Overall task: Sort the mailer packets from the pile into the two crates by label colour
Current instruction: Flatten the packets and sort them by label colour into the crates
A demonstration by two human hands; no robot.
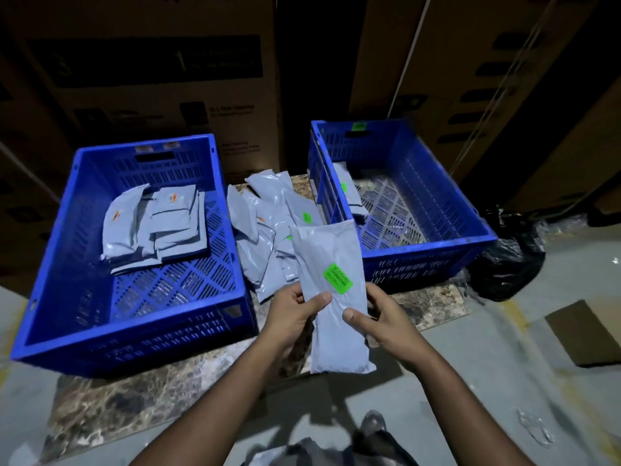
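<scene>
I hold a long grey mailer packet (331, 260) with a green label upright in front of me. My left hand (295, 312) grips its left edge, thumb across the front. My right hand (379, 319) grips its right edge the same way. Behind it a pile of grey packets (268, 227) lies on the floor between two blue crates. The left crate (67, 314) holds several packets with orange labels. The right crate (450, 210), with a green tag on its far rim, holds a few packets with green labels along its left wall.
Tall cardboard boxes (168, 79) stand close behind both crates. A black plastic bag (507, 260) lies right of the right crate. A brown cardboard piece (584, 334) lies on the floor at the right. The crates stand on a marbled slab (127, 405).
</scene>
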